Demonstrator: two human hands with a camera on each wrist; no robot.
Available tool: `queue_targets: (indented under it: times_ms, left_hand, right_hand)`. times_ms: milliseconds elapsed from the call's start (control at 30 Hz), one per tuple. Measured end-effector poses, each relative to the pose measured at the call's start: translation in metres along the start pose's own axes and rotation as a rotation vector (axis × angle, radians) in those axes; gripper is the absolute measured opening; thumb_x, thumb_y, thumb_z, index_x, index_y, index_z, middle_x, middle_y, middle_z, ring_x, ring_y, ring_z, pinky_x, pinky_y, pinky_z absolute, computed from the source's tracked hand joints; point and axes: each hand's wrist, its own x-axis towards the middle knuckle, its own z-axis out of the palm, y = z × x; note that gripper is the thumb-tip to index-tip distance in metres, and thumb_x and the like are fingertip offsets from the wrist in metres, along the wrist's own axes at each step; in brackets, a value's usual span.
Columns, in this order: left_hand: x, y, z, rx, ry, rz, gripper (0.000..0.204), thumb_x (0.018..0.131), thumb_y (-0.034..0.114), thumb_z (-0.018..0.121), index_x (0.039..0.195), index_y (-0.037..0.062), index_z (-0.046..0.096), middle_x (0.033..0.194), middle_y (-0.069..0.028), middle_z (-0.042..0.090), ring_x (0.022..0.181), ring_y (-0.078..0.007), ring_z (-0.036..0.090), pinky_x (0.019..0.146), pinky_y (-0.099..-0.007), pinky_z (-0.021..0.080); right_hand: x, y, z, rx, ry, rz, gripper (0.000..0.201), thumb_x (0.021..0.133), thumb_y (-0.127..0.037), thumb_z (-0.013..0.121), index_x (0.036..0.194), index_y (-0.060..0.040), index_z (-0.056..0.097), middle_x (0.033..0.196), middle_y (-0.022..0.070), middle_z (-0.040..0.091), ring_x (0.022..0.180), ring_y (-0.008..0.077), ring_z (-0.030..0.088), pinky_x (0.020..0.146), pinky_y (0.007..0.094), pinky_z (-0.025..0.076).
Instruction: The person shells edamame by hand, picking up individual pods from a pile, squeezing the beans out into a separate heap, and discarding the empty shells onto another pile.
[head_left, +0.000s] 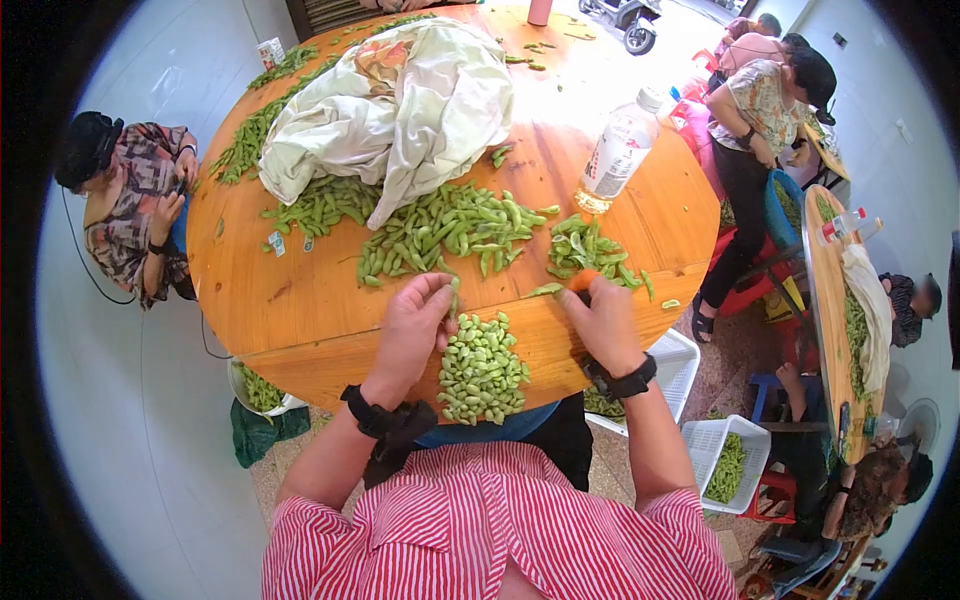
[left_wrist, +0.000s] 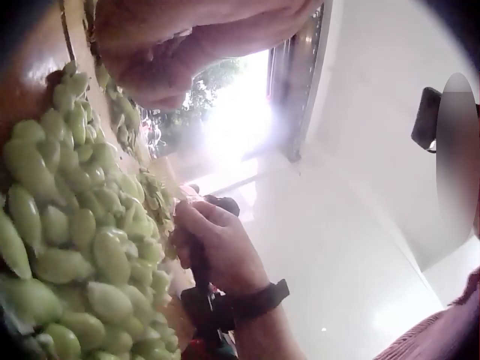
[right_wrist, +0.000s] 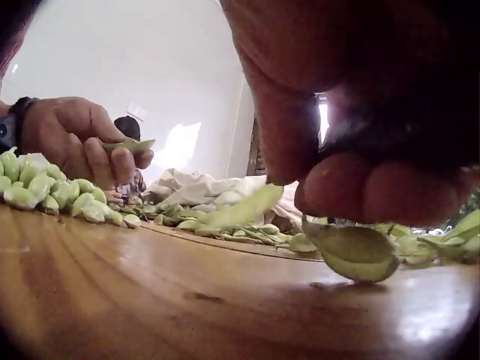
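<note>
My left hand (head_left: pixel 413 325) pinches a green soybean pod (head_left: pixel 455 292) between thumb and fingertips, just above the far left of a pile of shelled soybeans (head_left: pixel 483 372). In the right wrist view that pod (right_wrist: pixel 129 144) juts from the fingertips. My right hand (head_left: pixel 607 318) is curled close over the wood, with another pod (right_wrist: pixel 247 206) at its thumb tip. Under its fingers shows a shiny, rounded, spoon-like end (right_wrist: pixel 356 253); an orange piece (head_left: pixel 584 280) shows at the fingers from above. The palm hides the rest of what it holds.
Unshelled pods (head_left: pixel 440 232) lie beyond my hands, partly under a pale cloth (head_left: pixel 400 110). A smaller pod heap (head_left: pixel 592 250) and a plastic bottle (head_left: pixel 618 150) are at the right of the round table (head_left: pixel 300 310). White crates (head_left: pixel 708 440) stand on the floor. Other people sit and stand around.
</note>
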Motion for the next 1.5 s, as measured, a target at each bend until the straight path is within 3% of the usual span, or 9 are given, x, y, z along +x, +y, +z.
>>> queue_targets:
  times_ms: [67,167,333,467,733,1000,1267,1400,1500]
  left_hand:
    - [-0.003,-0.001,0.001,0.01,-0.108,-0.043,0.02,0.101,0.017,0.052,0.115,0.0023,0.056,0.081,0.0003,0.06,0.06,-0.0041,0.053,0.049,-0.0173,0.042]
    - [-0.01,0.005,0.011,-0.03,-0.187,-0.13,0.019,0.101,0.017,0.053,0.113,0.0025,0.058,0.081,0.0006,0.06,0.06,-0.004,0.053,0.049,-0.0176,0.042]
    - [-0.011,-0.005,0.022,-0.125,-0.319,-0.156,0.019,0.101,0.016,0.052,0.116,0.0038,0.055,0.082,0.0009,0.06,0.06,-0.0044,0.053,0.049,-0.0177,0.042]
    - [-0.016,-0.012,0.023,-0.055,-0.295,-0.115,0.019,0.101,0.013,0.049,0.118,0.0034,0.052,0.083,-0.0004,0.058,0.06,-0.0055,0.054,0.047,-0.0192,0.043]
    - [-0.022,-0.014,0.026,0.353,-0.238,0.035,0.03,0.098,0.005,0.044,0.127,-0.0019,0.045,0.092,-0.0075,0.059,0.071,-0.0121,0.061,0.057,-0.024,0.053]
    - [-0.018,-0.016,0.017,0.506,-0.205,0.099,0.032,0.091,-0.001,0.048,0.122,-0.0036,0.052,0.093,-0.0116,0.063,0.077,-0.0163,0.064,0.059,-0.0289,0.054]
    - [-0.017,-0.007,0.003,1.004,-0.322,0.781,0.021,0.085,0.003,0.059,0.105,-0.0011,0.063,0.099,-0.0183,0.066,0.087,-0.0365,0.064,0.078,-0.0404,0.052]
    - [-0.001,-0.002,-0.008,0.872,-0.44,0.655,0.022,0.084,0.003,0.06,0.106,-0.0007,0.063,0.102,-0.0189,0.064,0.088,-0.0373,0.063,0.077,-0.0424,0.052]
    - [0.026,0.009,-0.016,1.078,-0.233,0.733,0.023,0.084,0.004,0.061,0.107,0.0016,0.063,0.1,-0.0175,0.063,0.085,-0.0374,0.063,0.076,-0.0438,0.052]
  right_hand:
    - [0.002,-0.001,-0.005,-0.118,0.009,0.053,0.024,0.085,-0.021,0.068,0.088,0.0023,0.065,0.074,0.0239,0.064,0.071,0.0412,0.064,0.064,0.0465,0.05]
    - [-0.002,-0.006,-0.006,-0.064,0.093,0.054,0.022,0.084,-0.02,0.069,0.09,0.0014,0.066,0.073,0.0212,0.066,0.07,0.0375,0.065,0.062,0.0433,0.051]
    - [-0.019,-0.042,0.009,0.483,-0.268,0.093,0.023,0.088,-0.02,0.068,0.1,-0.0007,0.068,0.069,0.0147,0.064,0.062,0.0222,0.063,0.06,0.0341,0.049]
    - [-0.02,-0.046,0.021,0.534,-0.281,0.077,0.024,0.089,-0.021,0.068,0.101,-0.0004,0.068,0.067,0.0134,0.062,0.06,0.0179,0.059,0.059,0.0332,0.048]
    - [-0.017,-0.053,0.027,0.095,-0.208,-0.178,0.02,0.086,-0.019,0.066,0.085,0.0006,0.064,0.071,0.0197,0.063,0.069,0.0384,0.063,0.061,0.0451,0.049]
    - [-0.013,-0.056,0.04,-0.012,-0.189,-0.192,0.023,0.085,-0.02,0.065,0.08,0.0012,0.058,0.075,0.0215,0.062,0.072,0.0408,0.063,0.062,0.0493,0.049]
    - [0.0,-0.036,0.022,0.085,-0.083,-0.047,0.019,0.085,-0.014,0.063,0.089,0.0023,0.056,0.078,0.0254,0.061,0.077,0.0431,0.062,0.066,0.0497,0.049]
    - [0.008,-0.015,0.002,-0.067,0.085,-0.074,0.019,0.085,-0.011,0.061,0.099,0.002,0.057,0.091,0.0262,0.061,0.087,0.0429,0.061,0.074,0.0496,0.049]
    - [0.007,-0.014,-0.004,-0.101,0.143,-0.018,0.019,0.085,-0.008,0.059,0.102,0.002,0.057,0.095,0.026,0.061,0.09,0.0433,0.061,0.075,0.0495,0.049]
